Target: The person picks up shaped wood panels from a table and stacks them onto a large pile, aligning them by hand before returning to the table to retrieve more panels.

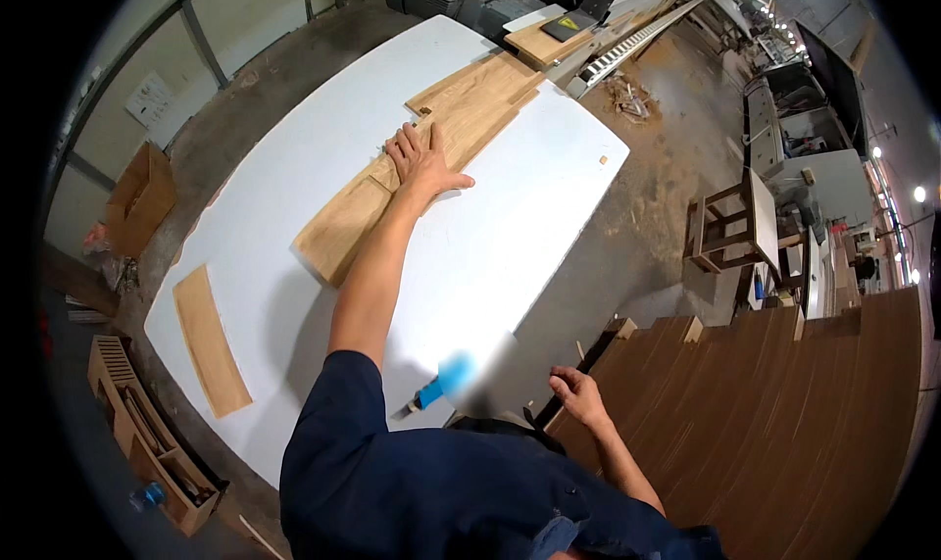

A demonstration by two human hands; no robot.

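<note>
My left hand [423,168] lies with fingers and thumb spread on a row of light wood boards [470,119]. The boards overlap or abut on a white tabletop [510,217]. A nearer board [343,229] of the same wood lies just below that hand, partly behind my forearm. Off to the right, past the table edge, my right hand [580,395] is curled, thumb against fingers; what it holds, if anything, is too small to tell. A blue-handled tool [428,393] rests near the front edge, partly blurred.
A separate wood board [211,342] lies at the table's left. Brown stacked panels [745,413] stand at the right. Beyond the far end is a machine [564,36] with a red-and-yellow button. A cardboard box [140,199], wooden tool rack [147,433] and wooden stool [735,225] stand around.
</note>
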